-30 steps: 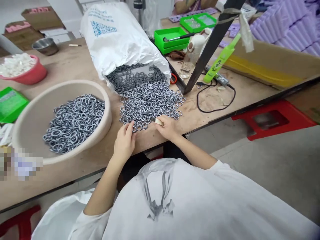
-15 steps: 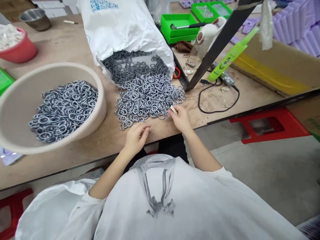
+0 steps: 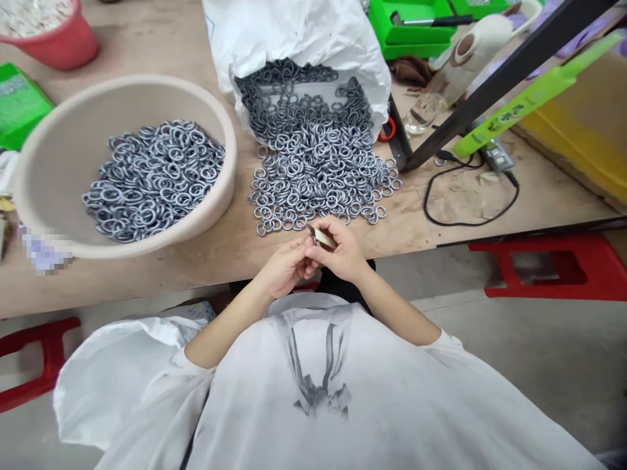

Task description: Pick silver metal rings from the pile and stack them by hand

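Observation:
My left hand and my right hand meet at the table's front edge, fingertips together. The right hand grips a small beige tool with a thin blade. The left hand pinches something small against the tool's tip; it looks like a ring, but it is mostly hidden. Just beyond the hands lies a heap of grey metal rings, spilled from an open white sack. To the left stands a beige basin holding more rings.
A red bowl and a green box are at the far left. Green trays, a dark slanted bar, a green bottle and a black cable lie to the right. Red stools stand on the floor.
Both hands left the ring heap and drew back toward me, meeting at the table edge. The right hand kept the tool. The view shifted, so the table appears moved right and down.

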Available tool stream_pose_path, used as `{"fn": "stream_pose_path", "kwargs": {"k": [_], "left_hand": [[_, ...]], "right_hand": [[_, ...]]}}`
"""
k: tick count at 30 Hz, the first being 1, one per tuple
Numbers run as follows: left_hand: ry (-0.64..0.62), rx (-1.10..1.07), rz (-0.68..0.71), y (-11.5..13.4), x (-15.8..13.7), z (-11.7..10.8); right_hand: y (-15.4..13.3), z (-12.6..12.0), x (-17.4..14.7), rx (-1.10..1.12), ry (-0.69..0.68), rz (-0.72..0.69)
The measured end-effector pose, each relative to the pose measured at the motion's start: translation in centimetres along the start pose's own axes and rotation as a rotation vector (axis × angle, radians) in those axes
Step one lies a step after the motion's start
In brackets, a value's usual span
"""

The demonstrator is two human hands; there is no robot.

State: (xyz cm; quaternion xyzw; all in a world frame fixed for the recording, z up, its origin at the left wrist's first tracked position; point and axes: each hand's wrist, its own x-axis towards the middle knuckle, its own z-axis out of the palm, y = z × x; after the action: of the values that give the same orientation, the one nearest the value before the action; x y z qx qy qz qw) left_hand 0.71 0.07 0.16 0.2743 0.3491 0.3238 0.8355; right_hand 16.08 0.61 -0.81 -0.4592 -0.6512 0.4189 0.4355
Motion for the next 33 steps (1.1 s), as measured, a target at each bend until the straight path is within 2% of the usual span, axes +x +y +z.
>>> {"fn": "stream_pose_path", "kwargs": {"k": [2, 6, 9, 13, 18, 23, 26, 30, 33], "left_hand": [[0.018, 0.032, 0.027, 0.1, -0.3, -0.3], [-0.029, 0.006, 0.081, 0.4, -0.7, -0.8], [-0.028, -0.047, 0.101, 0.4, -0.8, -1.1], [0.027, -0.114, 0.084, 0.2, -0.7, -1.2], [0.082, -0.133, 0.064, 0.0, -0.6, -0.7], [0.068, -0.157, 0.029, 0.1, -0.9, -0.6], [0.03, -0.178, 0.0, 0.2, -0.9, -1.0], [-0.02, -0.186, -0.036, 0.6, -0.9, -1.7], [-0.06, -0.135, -0.022, 0.6, -1.4, -2.4]], "right_hand": [[-0.1, 0.4, 0.4, 0.02, -0.004, -0.015], [-0.1, 0.9, 0.8, 0.141, 0.034, 0.101], [-0.5, 0.8, 0.4, -0.05, 0.061, -0.011], [-1.4, 0.7, -0.6, -0.314, -0.04, -0.205], [-1.7, 0.8, -0.8, -0.456, -0.058, -0.211], [-1.7, 0.6, -0.4, -0.454, -0.085, -0.231], [-2.0, 0.7, -0.4, -0.397, -0.121, -0.217], [-1.6, 1.6, -0.4, -0.205, -0.151, -0.113], [-0.3, 1.9, 0.2, -0.211, -0.046, -0.005]]}}
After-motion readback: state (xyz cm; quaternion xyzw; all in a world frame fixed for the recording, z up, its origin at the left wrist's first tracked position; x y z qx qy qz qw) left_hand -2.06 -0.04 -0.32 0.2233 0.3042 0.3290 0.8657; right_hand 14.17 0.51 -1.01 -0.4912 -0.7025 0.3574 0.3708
